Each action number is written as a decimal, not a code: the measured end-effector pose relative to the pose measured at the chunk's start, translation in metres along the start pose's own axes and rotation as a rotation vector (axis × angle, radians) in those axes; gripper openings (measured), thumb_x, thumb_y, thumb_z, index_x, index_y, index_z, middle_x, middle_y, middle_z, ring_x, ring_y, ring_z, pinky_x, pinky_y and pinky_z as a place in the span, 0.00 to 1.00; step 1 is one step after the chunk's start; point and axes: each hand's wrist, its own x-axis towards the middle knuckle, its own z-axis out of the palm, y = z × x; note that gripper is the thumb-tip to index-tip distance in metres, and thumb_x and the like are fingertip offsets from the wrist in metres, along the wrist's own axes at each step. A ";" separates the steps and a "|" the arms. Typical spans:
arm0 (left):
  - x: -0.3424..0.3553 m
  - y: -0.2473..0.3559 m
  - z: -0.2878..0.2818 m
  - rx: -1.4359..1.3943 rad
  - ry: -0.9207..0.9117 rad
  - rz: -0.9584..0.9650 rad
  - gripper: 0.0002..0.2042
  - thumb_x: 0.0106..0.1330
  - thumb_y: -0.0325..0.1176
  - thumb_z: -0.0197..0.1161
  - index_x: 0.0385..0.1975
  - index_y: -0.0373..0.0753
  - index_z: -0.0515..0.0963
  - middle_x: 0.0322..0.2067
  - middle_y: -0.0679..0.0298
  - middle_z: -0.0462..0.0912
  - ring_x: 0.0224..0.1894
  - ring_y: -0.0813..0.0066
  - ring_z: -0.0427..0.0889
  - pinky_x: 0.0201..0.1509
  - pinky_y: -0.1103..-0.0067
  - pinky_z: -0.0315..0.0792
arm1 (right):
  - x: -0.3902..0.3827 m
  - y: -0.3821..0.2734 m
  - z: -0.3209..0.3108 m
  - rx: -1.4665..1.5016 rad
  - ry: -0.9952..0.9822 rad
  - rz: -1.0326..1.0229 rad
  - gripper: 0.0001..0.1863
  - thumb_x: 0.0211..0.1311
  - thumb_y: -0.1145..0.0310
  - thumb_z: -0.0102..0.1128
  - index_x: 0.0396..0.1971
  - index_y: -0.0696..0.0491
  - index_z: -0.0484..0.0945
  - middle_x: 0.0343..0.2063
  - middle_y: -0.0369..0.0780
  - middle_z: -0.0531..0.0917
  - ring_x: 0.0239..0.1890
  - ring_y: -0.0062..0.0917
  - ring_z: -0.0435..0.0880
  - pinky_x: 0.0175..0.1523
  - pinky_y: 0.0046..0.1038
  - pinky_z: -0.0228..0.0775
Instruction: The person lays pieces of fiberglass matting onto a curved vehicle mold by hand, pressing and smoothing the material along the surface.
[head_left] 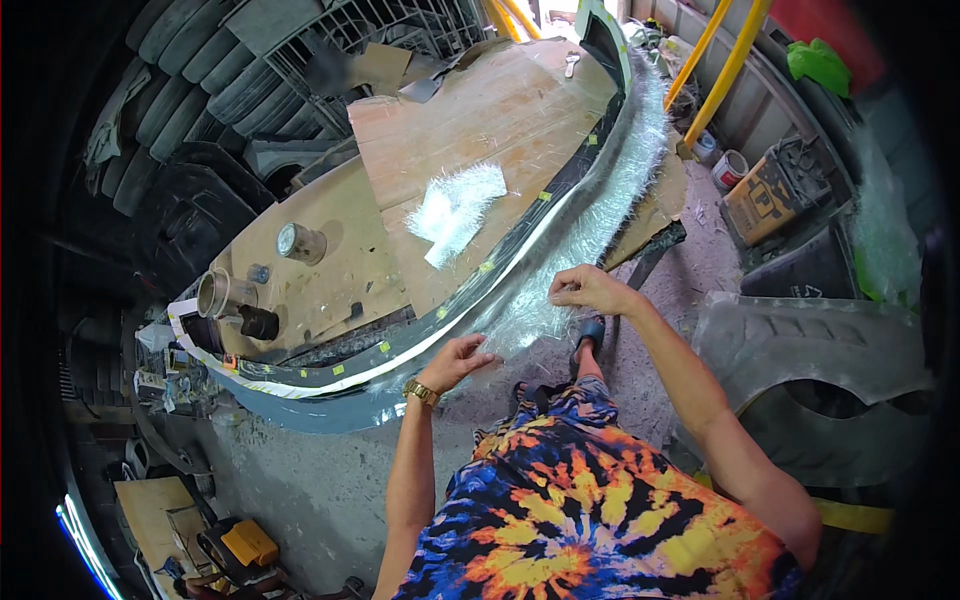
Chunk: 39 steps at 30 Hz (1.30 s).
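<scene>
1. Fibreglass mat [590,225] lies along the right-hand stretch of the curved panel [300,410], its ragged near end between my hands.
2. My right hand [597,290] is pinched narrow and seems to grip the mat's edge; my left hand [455,365] is partly curled near the frayed end, and I cannot tell whether it holds strands.
3. I judge the step as laying and straightening the mat; the next move calls for light, even tension, since loose strands could pull out.
4. Inside the curve, cardboard [555,85] bears a loose mat piece [460,210], a clear tub [300,243] and a black cup [259,322], clear of both hands.
5. Yellow poles [728,80] crowd the far end; a foot [587,335] stands near the hanging fibres.
</scene>
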 end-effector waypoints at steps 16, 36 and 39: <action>0.060 0.064 0.062 0.049 0.251 0.355 0.17 0.67 0.40 0.57 0.20 0.34 0.67 0.14 0.68 0.57 0.19 0.82 0.55 0.22 0.78 0.54 | -0.040 -0.001 0.016 0.254 0.272 0.167 0.10 0.63 0.65 0.58 0.31 0.57 0.79 0.20 0.33 0.79 0.20 0.13 0.76 0.26 0.16 0.68; 0.033 0.044 0.067 0.167 0.944 0.473 0.12 0.66 0.32 0.56 0.23 0.34 0.69 0.18 0.50 0.69 0.19 0.51 0.68 0.22 0.68 0.62 | -0.028 0.010 0.068 0.412 0.263 0.297 0.11 0.63 0.67 0.57 0.26 0.59 0.76 0.20 0.37 0.80 0.22 0.19 0.81 0.26 0.20 0.73; -0.020 0.034 0.033 0.159 1.072 0.302 0.12 0.67 0.31 0.56 0.22 0.33 0.70 0.15 0.54 0.68 0.16 0.64 0.63 0.21 0.73 0.60 | -0.039 0.036 0.037 0.001 0.201 0.298 0.09 0.61 0.68 0.58 0.27 0.59 0.75 0.21 0.39 0.80 0.24 0.26 0.81 0.29 0.26 0.72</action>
